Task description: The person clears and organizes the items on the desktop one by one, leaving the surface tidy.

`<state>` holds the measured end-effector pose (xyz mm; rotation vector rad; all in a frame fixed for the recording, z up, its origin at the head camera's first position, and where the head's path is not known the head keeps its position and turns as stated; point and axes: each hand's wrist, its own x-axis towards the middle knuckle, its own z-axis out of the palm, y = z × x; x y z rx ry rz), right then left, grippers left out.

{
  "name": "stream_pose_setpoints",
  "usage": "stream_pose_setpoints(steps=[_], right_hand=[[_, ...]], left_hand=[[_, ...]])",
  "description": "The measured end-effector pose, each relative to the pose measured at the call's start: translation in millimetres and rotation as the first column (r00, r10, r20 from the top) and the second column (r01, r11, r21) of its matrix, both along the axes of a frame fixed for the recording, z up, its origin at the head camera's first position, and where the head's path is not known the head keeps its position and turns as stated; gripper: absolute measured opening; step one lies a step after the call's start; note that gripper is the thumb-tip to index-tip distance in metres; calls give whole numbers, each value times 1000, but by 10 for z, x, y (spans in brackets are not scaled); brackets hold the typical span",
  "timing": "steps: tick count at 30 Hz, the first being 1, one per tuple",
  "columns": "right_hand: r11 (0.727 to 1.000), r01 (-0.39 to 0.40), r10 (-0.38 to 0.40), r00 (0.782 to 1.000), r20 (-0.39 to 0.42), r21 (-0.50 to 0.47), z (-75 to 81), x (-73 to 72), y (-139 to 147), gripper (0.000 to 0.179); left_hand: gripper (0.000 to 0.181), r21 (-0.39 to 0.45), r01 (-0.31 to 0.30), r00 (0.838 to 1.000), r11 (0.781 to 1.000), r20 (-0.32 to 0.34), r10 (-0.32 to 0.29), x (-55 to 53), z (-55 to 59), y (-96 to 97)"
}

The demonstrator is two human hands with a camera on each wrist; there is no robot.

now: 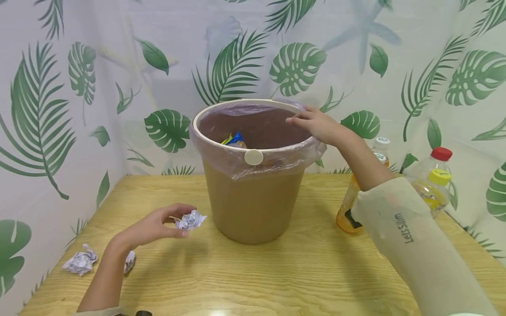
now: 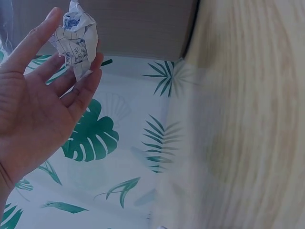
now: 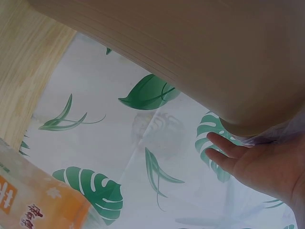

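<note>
My left hand (image 1: pixel 160 226) holds a crumpled paper ball (image 1: pixel 190 220) between thumb and fingers, just left of the bin. Up close in the left wrist view, the paper ball (image 2: pixel 78 43) is white with printed lines and blue marks. The brown trash bin (image 1: pixel 253 206) stands upright with a thin translucent purple bag (image 1: pixel 233 164) folded over its rim. My right hand (image 1: pixel 316 125) is at the rim's right side, its visible fingers fairly straight. In the right wrist view, two fingers of the right hand (image 3: pixel 262 167) extend beside the bin (image 3: pixel 190 47). A blue and yellow-green wrapper (image 1: pixel 236 139) lies inside.
Two more crumpled paper balls, one at the far left (image 1: pixel 81 261) and one partly behind my left forearm (image 1: pixel 129 262), lie on the wooden table (image 1: pixel 276 281). On the right stand several bottles, including an orange one (image 1: pixel 348 210) and a yellow-capped one (image 1: pixel 436 188). Leaf-patterned sheeting (image 1: pixel 166 87) surrounds the table.
</note>
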<state>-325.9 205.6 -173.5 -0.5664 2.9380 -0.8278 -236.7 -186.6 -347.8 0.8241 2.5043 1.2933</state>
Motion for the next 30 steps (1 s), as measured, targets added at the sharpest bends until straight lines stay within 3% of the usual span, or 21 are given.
stream_pose_setpoints(steps=[22, 30], right_hand=[[1000, 15, -15, 1000, -7, 1, -3, 8, -5, 61], [1000, 18, -18, 1000, -7, 2, -3, 4, 0, 60]], left_hand=[[60, 29, -59, 998, 998, -21, 59, 1, 307, -60], [60, 3, -87, 996, 996, -16, 87, 4, 457, -67]])
